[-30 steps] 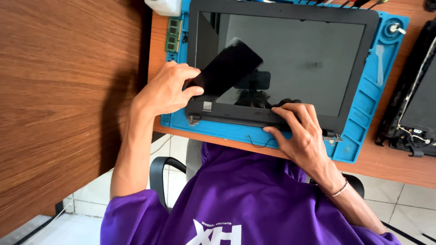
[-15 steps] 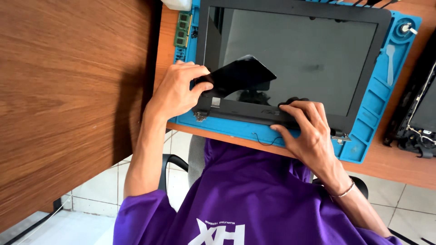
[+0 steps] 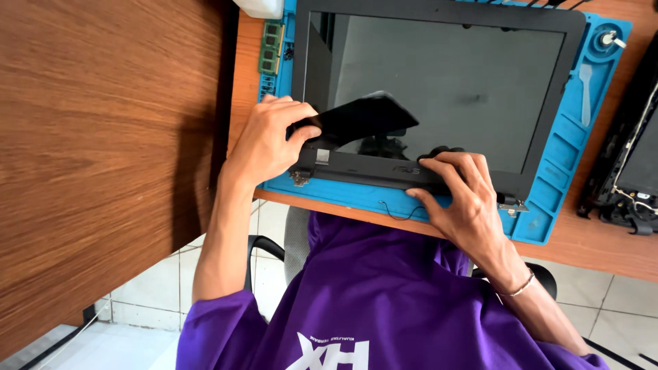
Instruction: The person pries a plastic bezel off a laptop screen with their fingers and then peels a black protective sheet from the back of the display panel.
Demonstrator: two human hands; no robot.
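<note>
Your left hand [image 3: 267,147] grips a flat black film [image 3: 363,116], thumb and fingers pinched on its near corner, and the sheet lifts at a tilt off the dark glass of the laptop screen panel [image 3: 445,75]. Your right hand [image 3: 459,195] lies spread over the panel's lower bezel, fingertips pressing down on the black frame near its right hinge, grasping nothing. The panel lies flat on a blue repair mat [image 3: 562,157], which sits on the wooden desk [image 3: 603,253] in front of you. A green memory module [image 3: 272,46] rests in a compartment at the mat's left edge, just beside the panel. A pale plastic pry tool [image 3: 585,92] lies in a slot on the mat's right side. Another dismantled black laptop part [image 3: 630,171] sits on the desk beyond the mat.
</note>
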